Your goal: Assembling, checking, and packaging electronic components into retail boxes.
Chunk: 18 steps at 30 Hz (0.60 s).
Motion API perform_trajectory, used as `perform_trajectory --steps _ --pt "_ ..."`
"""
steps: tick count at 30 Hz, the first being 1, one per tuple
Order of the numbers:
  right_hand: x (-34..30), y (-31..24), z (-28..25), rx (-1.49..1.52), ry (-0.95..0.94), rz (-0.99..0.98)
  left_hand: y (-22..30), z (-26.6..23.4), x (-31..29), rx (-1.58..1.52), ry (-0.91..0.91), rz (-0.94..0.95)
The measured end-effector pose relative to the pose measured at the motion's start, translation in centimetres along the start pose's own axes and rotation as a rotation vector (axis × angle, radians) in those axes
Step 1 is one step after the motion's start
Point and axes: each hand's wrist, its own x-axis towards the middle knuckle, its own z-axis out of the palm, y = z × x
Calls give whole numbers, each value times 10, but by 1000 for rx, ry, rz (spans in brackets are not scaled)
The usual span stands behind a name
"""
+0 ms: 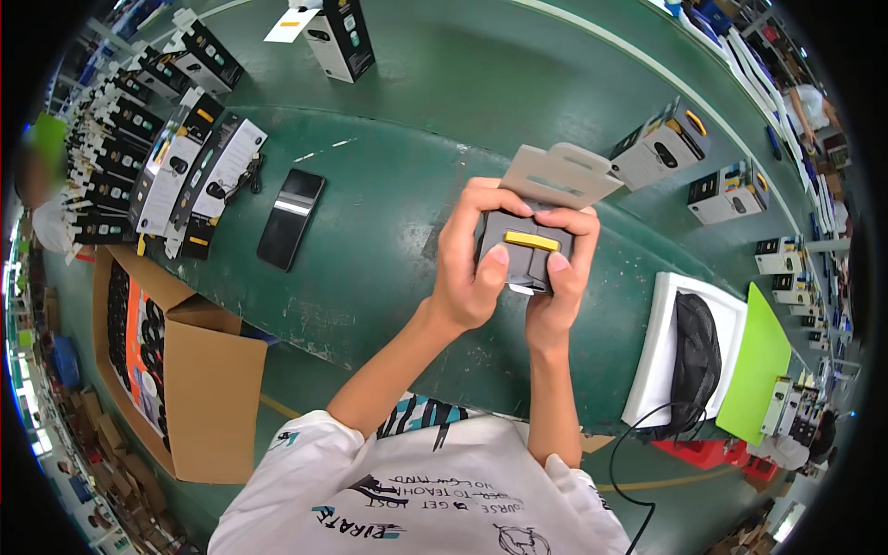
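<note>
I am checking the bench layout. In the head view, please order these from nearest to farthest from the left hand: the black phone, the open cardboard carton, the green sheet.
From the left hand:
1. Black phone, flat on the bench, to its left.
2. Green sheet, at the right bench edge.
3. Open cardboard carton, below the bench, lower left; close to the sheet's distance.

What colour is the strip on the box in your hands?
Yellow strip on a dark grey box; head view.

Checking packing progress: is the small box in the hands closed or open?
Open: the box has its grey hang-tab flap standing up, unfolded, above both hands.
</note>
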Motion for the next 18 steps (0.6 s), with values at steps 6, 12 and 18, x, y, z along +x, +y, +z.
perform_trajectory --steps 6,12,18 --pt "1 -10 8 198 173 -146 -1 7 10 -116 59 284" --pt "9 15 -9 157 63 -494 -7 1 16 -130 19 450" --pt "11 8 -18 -28 -17 -543 -5 1 12 -3 87 415"
